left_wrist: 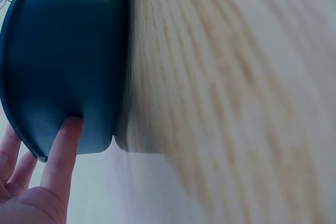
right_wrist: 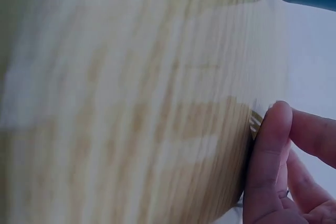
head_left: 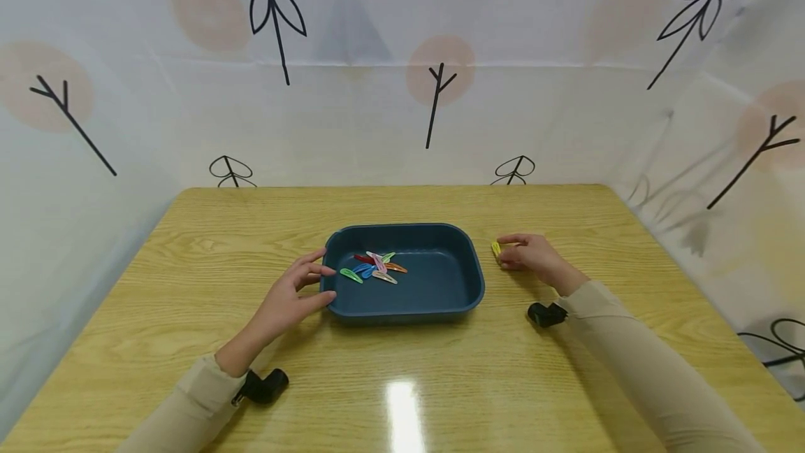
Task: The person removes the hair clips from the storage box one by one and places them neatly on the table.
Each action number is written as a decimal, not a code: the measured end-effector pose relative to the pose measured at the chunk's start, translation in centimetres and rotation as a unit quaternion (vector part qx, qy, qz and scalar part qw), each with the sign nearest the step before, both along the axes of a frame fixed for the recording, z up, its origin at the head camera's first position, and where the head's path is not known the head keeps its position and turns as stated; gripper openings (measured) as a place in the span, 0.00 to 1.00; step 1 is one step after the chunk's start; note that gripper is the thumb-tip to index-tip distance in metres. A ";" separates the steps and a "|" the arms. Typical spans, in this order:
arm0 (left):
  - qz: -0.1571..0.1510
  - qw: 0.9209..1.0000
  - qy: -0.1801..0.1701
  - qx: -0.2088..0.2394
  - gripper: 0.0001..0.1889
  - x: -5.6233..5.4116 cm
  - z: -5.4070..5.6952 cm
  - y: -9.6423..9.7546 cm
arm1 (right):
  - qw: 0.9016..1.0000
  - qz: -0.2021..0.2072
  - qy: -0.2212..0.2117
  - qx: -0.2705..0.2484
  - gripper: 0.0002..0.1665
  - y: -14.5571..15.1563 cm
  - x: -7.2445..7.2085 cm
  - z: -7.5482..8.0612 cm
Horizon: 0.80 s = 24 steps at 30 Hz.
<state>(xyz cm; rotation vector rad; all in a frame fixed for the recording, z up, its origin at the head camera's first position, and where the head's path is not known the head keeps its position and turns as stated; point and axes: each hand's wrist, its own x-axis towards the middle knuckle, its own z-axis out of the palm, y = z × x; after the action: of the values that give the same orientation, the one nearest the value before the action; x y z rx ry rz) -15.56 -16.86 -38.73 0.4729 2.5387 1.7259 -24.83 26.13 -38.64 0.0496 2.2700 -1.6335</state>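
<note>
A dark blue tray [head_left: 440,285] holds a small pile of colourful snap hair clips [head_left: 379,264] toward its left side. My left hand [head_left: 291,300] rests at the tray's left end with its fingers spread and fairly straight. In the left wrist view, the thumb [left_wrist: 64,150] lies against the outer wall of the tray [left_wrist: 68,61]. To the right of the tray, my right hand [head_left: 531,256] pinches a yellow hair clip [head_left: 496,250] between thumb and fingertips, low over the table. Most of that clip [right_wrist: 255,123] is hidden behind the fingers in the right wrist view.
The wooden table [head_left: 239,229] extends around the tray on all sides. A white cloth [head_left: 352,124] with plant drawings hangs behind it and along the sides. Black wrist-worn devices [head_left: 267,386] sit below both cuffs, close over the tabletop.
</note>
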 end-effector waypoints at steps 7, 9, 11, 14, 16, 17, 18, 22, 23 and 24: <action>0.001 1.000 -0.001 -0.002 0.18 0.0 0.0 0.0 | 1.000 -0.003 -0.013 -0.007 0.30 0.0 -0.1 0.1; 0.002 1.000 -0.002 -0.003 0.18 0.0 0.0 0.0 | 1.000 -0.006 -0.012 -0.010 0.30 0.0 -0.1 0.1; 0.002 1.000 -0.002 -0.003 0.18 0.0 0.0 0.0 | 1.000 -0.009 -0.012 -0.015 0.30 0.0 0.0 0.1; 0.002 1.000 0.000 -0.004 0.18 0.0 0.0 0.0 | 1.000 -0.011 -0.009 -0.013 0.29 0.0 0.0 0.2; 0.002 1.000 0.000 -0.004 0.18 0.0 0.0 0.0 | 1.000 -0.007 -0.002 -0.003 0.29 0.0 0.1 0.3; 0.002 1.000 0.001 -0.005 0.18 0.0 0.0 0.0 | 1.000 -0.003 0.004 0.004 0.29 0.0 0.1 0.4; 0.003 1.000 0.002 -0.006 0.18 0.0 0.0 0.0 | 1.000 0.002 0.012 0.013 0.29 0.1 0.1 0.6; 0.000 1.000 0.005 -0.006 0.18 0.0 -0.1 0.0 | 0.998 0.018 0.036 0.039 0.29 0.3 0.2 1.4; -0.001 1.000 0.006 -0.007 0.18 0.0 -0.1 0.0 | 0.998 0.020 0.040 0.041 0.29 0.3 0.2 1.7; -0.001 1.000 0.007 -0.007 0.18 0.0 -0.1 0.0 | 0.998 0.022 0.045 0.042 0.29 0.4 0.2 1.9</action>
<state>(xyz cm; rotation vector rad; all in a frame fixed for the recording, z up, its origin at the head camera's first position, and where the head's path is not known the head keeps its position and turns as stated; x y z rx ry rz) -15.52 -16.87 -38.83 0.4875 2.5564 1.7088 -24.61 26.55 -36.70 -0.0535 2.3895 -1.5466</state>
